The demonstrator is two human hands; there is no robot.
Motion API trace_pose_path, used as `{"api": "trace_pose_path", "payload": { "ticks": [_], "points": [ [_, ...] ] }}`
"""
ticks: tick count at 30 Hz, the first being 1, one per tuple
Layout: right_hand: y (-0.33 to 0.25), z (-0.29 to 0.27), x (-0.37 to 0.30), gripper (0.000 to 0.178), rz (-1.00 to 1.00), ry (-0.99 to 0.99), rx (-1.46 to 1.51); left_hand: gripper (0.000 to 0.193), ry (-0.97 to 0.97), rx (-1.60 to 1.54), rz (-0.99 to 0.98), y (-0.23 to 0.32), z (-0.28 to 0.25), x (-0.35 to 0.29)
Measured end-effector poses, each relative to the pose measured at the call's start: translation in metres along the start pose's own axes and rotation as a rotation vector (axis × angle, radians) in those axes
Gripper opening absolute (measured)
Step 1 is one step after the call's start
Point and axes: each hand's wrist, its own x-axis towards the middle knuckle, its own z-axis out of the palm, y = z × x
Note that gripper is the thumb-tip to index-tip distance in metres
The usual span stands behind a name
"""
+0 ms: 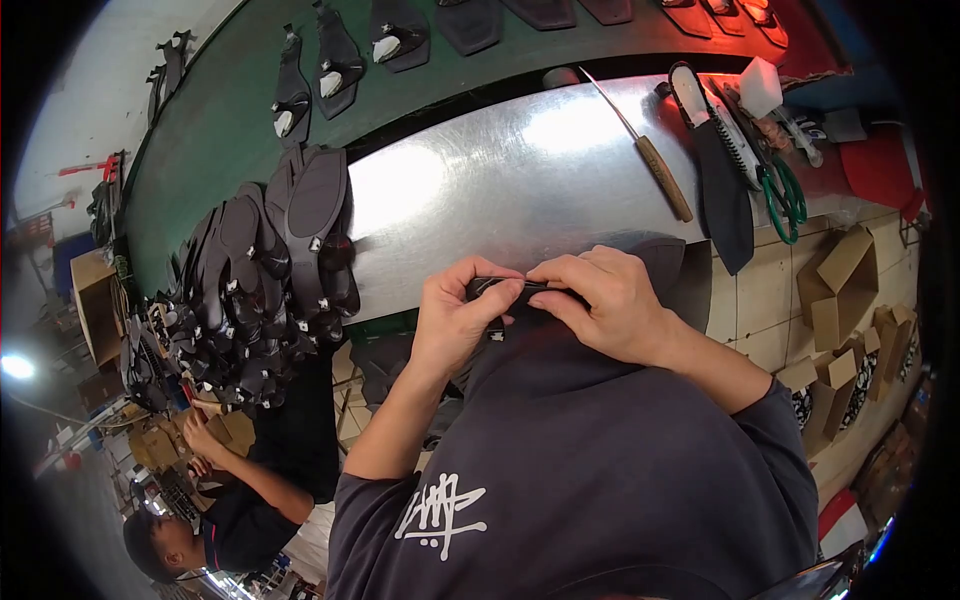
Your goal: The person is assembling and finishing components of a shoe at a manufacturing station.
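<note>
In front of my chest, at the near edge of a shiny metal worktop [470,190], both hands grip a dark sandal. Its flat sole [662,262] sticks out past my right hand. My left hand [455,308] pinches a black edge or strap between thumb and fingers. Close beside it, my right hand [605,298] has thumb and bent fingers pressed on the same dark part. A small whitish bit [497,336] shows under the left fingers. The fingers hide most of the sandal's middle.
A large heap of dark sandals [240,235] stands left. Beyond the worktop, several soles lie on a green surface [225,110]. At right are an awl [660,175], green-handled scissors [788,205] and cardboard boxes [840,285]. A co-worker [255,490] is lower left.
</note>
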Motion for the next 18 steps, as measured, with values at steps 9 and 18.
{"api": "trace_pose_path", "payload": {
  "ticks": [9,18],
  "points": [
    [-0.005,-0.013,0.016,0.013,0.039,-0.066,-0.011,0.018,-0.049,-0.013,0.07,0.004,0.001,0.002],
    [0.048,-0.052,0.042,0.025,-0.043,0.506,-0.398,0.033,0.183,-0.56,0.033,-0.01,-0.034,0.004]
  ]
}}
